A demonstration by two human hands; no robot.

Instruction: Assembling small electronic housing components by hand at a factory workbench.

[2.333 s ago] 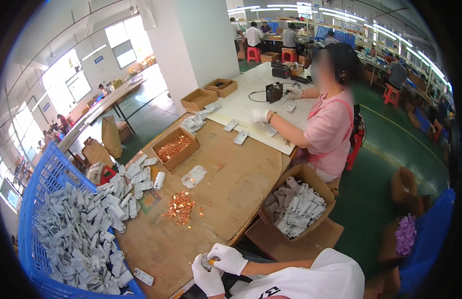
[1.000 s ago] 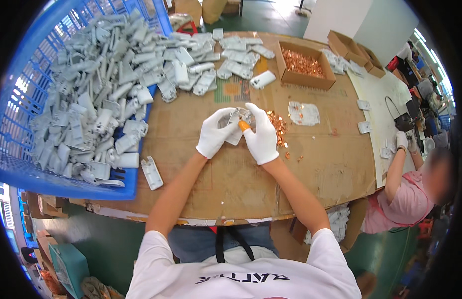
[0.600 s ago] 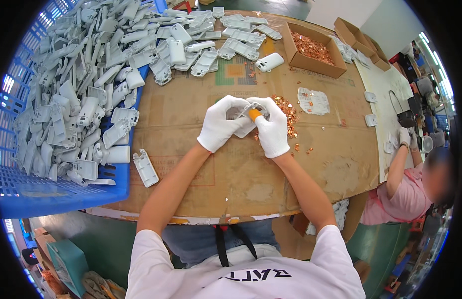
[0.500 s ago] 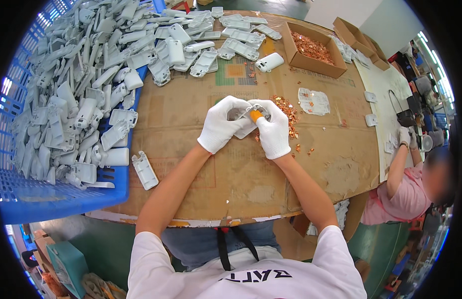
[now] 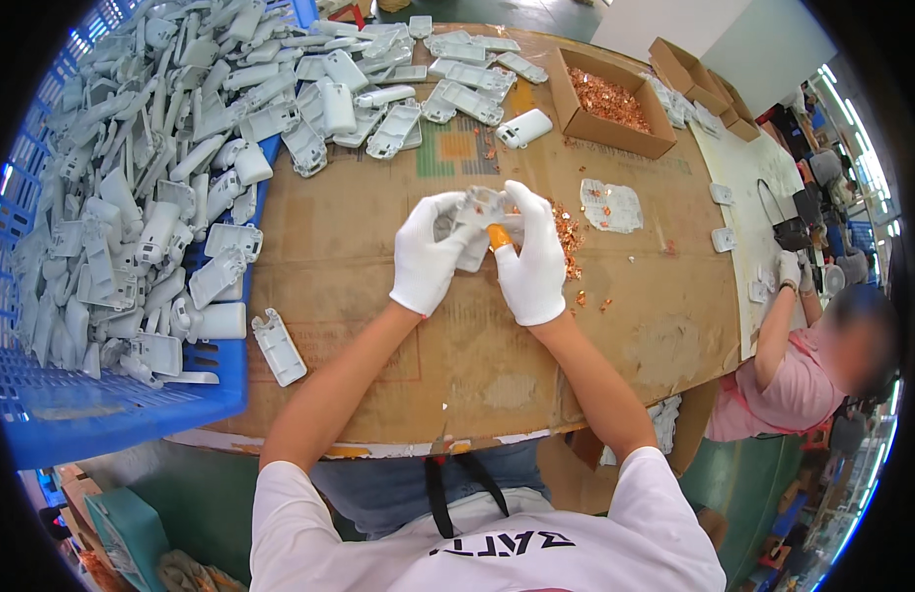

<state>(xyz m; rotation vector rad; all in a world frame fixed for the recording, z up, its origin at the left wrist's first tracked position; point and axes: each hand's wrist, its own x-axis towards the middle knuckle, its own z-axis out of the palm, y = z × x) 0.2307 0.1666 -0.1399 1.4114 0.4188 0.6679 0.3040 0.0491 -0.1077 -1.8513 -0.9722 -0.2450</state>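
Note:
A light grey plastic casing (image 5: 472,259) is held up in front of me over the cardboard-covered table. My left hand (image 5: 424,259), in a white knit glove, is closed around its left side. From the right, my gloved right hand (image 5: 533,266) has its thumb and fingers at the casing's edge, with a gap between thumb and index finger. An orange finger cot (image 5: 498,237) covers the right thumb. A small copper-coloured spot shows inside the casing, too small to make out. Beside and partly behind my right hand lies a heap of small copper pieces (image 5: 568,237).
A blue crate (image 5: 132,419) heaped with grey casings stands at left. More casings (image 5: 393,128) lie at the far side; one casing (image 5: 279,347) lies alone near the crate. A cardboard box (image 5: 615,138) holds copper pieces. A person in pink (image 5: 783,385) works at right.
My right index finger has straightened upward and the right hand has loosened around the casing. The casing is tilted more upright, showing more of its inside. The whole view has shifted slightly.

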